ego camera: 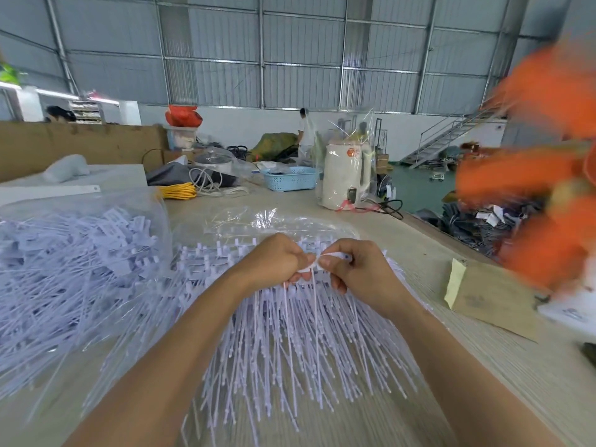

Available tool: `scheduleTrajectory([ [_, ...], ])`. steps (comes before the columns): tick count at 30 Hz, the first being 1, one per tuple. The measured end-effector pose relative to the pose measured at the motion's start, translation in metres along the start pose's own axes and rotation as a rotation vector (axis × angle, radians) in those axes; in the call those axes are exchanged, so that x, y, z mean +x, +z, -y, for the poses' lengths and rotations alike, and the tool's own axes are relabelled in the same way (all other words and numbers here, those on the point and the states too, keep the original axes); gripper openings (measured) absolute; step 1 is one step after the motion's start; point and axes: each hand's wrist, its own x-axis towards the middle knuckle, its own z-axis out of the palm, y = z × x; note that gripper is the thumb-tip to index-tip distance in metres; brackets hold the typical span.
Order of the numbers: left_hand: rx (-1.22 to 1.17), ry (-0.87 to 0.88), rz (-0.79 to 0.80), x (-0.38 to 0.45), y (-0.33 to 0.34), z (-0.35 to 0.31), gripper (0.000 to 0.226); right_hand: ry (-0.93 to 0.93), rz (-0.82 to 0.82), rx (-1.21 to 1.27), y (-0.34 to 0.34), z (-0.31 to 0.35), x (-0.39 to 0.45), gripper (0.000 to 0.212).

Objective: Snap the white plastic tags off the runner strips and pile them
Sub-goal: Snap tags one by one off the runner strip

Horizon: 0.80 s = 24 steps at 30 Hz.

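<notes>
A fan of white runner strips (290,343) with long thin tails lies on the table in front of me. My left hand (277,262) grips the top of a bunch of strips. My right hand (354,269) pinches a white plastic tag (332,255) between thumb and forefinger, right beside my left thumb. The two hands touch above the strips. A large pile of loose white tags (74,269) covers the left of the table, partly under a clear plastic bag.
A white electric kettle (346,175) in a clear bag stands at the back, with a blue basket (290,179) and a yellow cable coil (177,191). A cardboard box (490,298) lies to the right. Something orange and blurred (548,175) fills the right edge.
</notes>
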Motion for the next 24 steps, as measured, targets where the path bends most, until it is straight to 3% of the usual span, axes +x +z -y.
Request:
scheduleTrajectory([
  [8,-0.106,-0.041,-0.068,0.004,0.001,-0.003,0.033,-0.066,-0.073,0.002,0.004,0.0,0.0,0.022],
  [13,-0.184,-0.047,-0.038,0.003,0.001,-0.006,0.031,-0.159,-0.112,-0.073,0.004,-0.001,0.0,0.015],
  [16,-0.231,-0.065,0.026,-0.003,-0.011,-0.005,0.042,-0.14,-0.275,-0.18,-0.018,-0.006,0.003,0.011],
  [17,-0.221,-0.07,0.013,-0.004,-0.016,-0.004,0.045,-0.067,-0.365,-0.072,-0.032,-0.009,0.004,0.012],
  [19,-0.16,-0.06,-0.035,-0.005,-0.021,-0.003,0.042,0.069,-0.534,0.387,-0.061,-0.011,0.007,0.016],
  [21,-0.117,-0.04,-0.038,-0.004,-0.018,-0.004,0.039,0.123,-0.603,0.786,-0.074,-0.008,0.01,0.019],
  [24,-0.086,-0.004,-0.018,-0.002,-0.012,-0.006,0.039,0.145,-0.515,0.896,-0.069,-0.004,0.01,0.016],
])
